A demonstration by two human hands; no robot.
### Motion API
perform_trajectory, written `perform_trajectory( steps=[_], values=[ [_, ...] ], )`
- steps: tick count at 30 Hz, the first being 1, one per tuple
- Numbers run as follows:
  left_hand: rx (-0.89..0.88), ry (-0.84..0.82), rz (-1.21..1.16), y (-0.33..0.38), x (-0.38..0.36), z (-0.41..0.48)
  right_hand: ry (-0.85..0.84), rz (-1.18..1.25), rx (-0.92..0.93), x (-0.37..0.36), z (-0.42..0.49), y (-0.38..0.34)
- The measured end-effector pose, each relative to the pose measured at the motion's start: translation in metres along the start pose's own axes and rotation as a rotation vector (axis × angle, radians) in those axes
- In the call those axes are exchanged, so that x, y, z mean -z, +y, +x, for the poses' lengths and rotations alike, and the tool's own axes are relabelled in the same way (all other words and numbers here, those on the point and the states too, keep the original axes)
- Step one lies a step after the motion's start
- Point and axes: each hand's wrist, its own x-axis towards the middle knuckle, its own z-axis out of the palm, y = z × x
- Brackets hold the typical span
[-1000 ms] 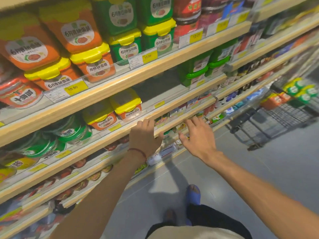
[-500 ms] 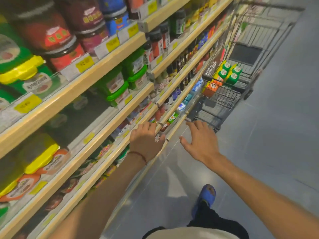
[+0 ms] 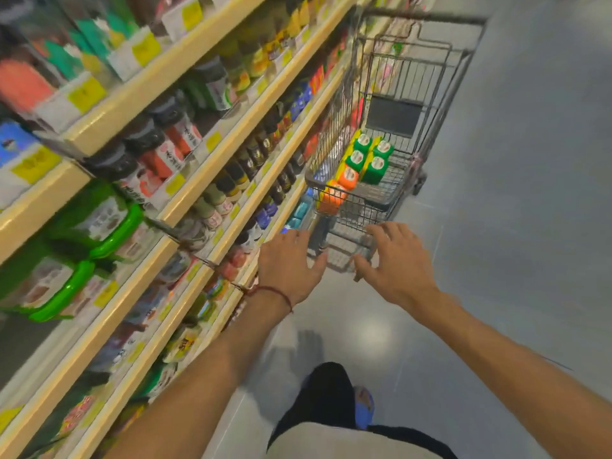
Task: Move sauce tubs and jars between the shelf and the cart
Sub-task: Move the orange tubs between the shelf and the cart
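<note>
The cart is getting closer. The left hand and right hand are reaching, fingers spread, holding nothing; rushing could be tipping the tubs.

Tiered cream-edged shelves ran from the lower left of the frame to the top centre, with yellow price tags along their front edges. Green-handled tubs sat on a shelf at the left, dark-capped jars on the shelf above them, and rows of small bottles further along. On the grey floor at upper centre stood a wire cart, close beside the shelves, holding green tubs and orange tubs.
</note>
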Motion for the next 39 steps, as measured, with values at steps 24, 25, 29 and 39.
perform_trajectory(
  steps=[24,25,29,39],
  values=[
    [0.275,-0.151,-0.145,0.066,-0.071,0.378,-0.264,0.004,0.214,-0.026,0.399,0.178],
    [0.321,-0.170,-0.158,0.069,-0.075,0.385,-0.293,0.020,0.229,-0.030,0.413,0.184],
    [0.557,-0.193,-0.226,0.088,-0.084,0.413,-0.378,0.102,0.362,-0.042,0.467,0.198],
    [0.971,-0.135,-0.366,0.129,-0.114,0.435,-0.610,0.078,0.607,-0.086,0.535,0.214]
  ],
)
